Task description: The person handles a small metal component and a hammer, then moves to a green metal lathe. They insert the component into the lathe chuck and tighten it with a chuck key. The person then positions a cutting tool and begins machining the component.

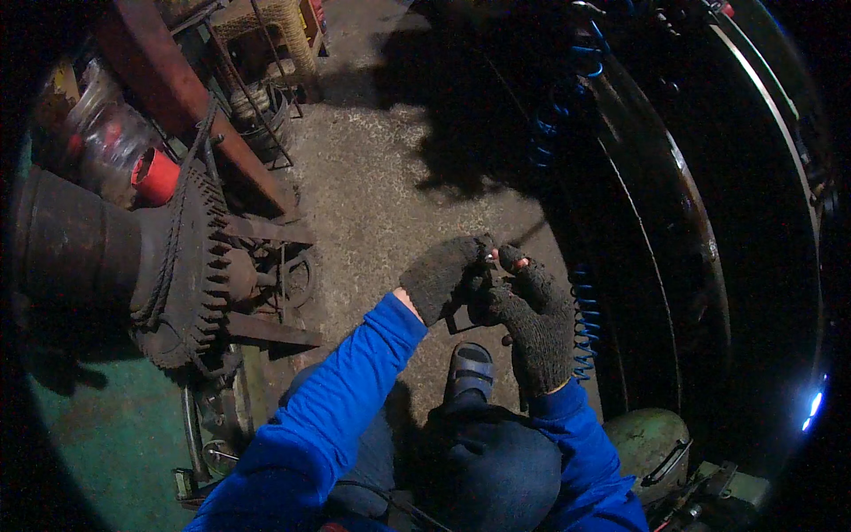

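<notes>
My left hand, in a dark knitted glove, is closed with its fingertips drawn together above the floor. Facing it, my right hand wears a similar glove with bare fingertips showing, and its fingers are curled. The two hands meet at the fingertips. Whatever is pinched between them is small and dark, mostly hidden by the gloves. A dark, squared block shows just under the hands; I cannot tell whether it is held. Both forearms are in blue sleeves.
To the left stands a large toothed gear wheel with rope, beside a rusty red beam. A red cup-shaped container lies behind it. Blue coiled hose hangs along dark machinery on the right. A green rounded housing sits near my right elbow.
</notes>
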`<state>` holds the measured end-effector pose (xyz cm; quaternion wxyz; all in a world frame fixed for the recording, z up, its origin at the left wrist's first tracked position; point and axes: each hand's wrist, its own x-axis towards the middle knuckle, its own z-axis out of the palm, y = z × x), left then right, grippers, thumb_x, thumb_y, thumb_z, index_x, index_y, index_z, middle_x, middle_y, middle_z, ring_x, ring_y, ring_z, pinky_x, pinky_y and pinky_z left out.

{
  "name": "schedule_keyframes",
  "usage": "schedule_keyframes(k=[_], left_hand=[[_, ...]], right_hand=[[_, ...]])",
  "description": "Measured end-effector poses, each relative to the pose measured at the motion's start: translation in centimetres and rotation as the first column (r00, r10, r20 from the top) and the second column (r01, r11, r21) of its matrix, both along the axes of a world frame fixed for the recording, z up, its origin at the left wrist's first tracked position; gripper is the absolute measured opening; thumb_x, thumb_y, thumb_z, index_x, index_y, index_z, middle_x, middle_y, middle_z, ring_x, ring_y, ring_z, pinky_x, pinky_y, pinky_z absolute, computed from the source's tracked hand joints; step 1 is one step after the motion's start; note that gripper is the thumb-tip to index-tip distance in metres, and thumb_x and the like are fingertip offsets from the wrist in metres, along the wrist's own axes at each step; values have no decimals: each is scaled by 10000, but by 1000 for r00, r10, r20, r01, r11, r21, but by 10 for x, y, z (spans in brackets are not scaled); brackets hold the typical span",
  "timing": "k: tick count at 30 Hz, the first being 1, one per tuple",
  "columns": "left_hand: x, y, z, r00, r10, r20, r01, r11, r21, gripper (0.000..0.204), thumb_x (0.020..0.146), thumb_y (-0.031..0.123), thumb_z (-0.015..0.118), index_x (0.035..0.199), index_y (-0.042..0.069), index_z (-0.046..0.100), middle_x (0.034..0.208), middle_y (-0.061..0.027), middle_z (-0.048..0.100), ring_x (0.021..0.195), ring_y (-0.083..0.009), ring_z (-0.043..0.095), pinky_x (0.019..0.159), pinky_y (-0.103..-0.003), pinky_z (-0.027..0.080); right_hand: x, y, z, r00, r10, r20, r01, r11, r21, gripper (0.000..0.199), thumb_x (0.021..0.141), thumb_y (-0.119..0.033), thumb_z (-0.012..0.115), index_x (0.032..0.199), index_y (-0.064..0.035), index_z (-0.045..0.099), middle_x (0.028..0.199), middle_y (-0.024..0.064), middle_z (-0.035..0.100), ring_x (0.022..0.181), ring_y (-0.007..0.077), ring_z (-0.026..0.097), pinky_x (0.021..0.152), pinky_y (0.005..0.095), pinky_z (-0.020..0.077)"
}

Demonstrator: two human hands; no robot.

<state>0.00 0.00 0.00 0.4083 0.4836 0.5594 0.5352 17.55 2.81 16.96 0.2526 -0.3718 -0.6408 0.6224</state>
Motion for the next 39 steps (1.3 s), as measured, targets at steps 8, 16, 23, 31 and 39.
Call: schedule_keyframes(k=[8,16,23,31,39], left_hand=[[0,-5,8,995,-1,102,0,1000,8,347,977,72,726,1323,62,705,1229,-100,767,1103,-210,744,975,-361,612],[-7,-15,40,960,85,-268,-55,991,119,451,979,-1,645,1423,76,657,1336,-130,723,1148,-224,724,987,-363,610],[-8,-9,9,968,56,244,-85,990,109,433,980,-34,632,1395,83,678,1312,-106,726,1113,-188,715,951,-350,619],[-11,-7,16,986,23,-162,-4,993,122,494,885,-23,770,1363,80,700,1314,-125,736,1151,-244,733,991,-372,605],[-4,7,-22,927,-39,373,61,997,-48,439,925,34,747,1360,73,697,1280,-128,749,1127,-250,744,981,-376,608]], right_hand=[[2,0,-6,1000,20,-6,-20,1000,-2,467,996,-105,755,1423,48,644,1243,167,762,1077,217,737,914,360,617],[-3,-1,0,999,-4,-39,0,996,-88,573,977,-186,737,1502,-10,589,1097,154,788,906,220,791,719,276,573],[-4,0,4,997,55,-58,-56,998,-20,523,1041,-135,697,1532,-1,577,1076,153,753,911,200,745,783,339,619],[-5,0,11,999,41,-10,-42,999,-34,493,1047,-162,700,1493,19,592,1135,162,754,964,213,743,811,345,622],[-7,-2,8,997,11,-81,-20,994,-108,539,993,-166,738,1501,-28,622,1354,86,729,1046,144,692,820,295,588]])
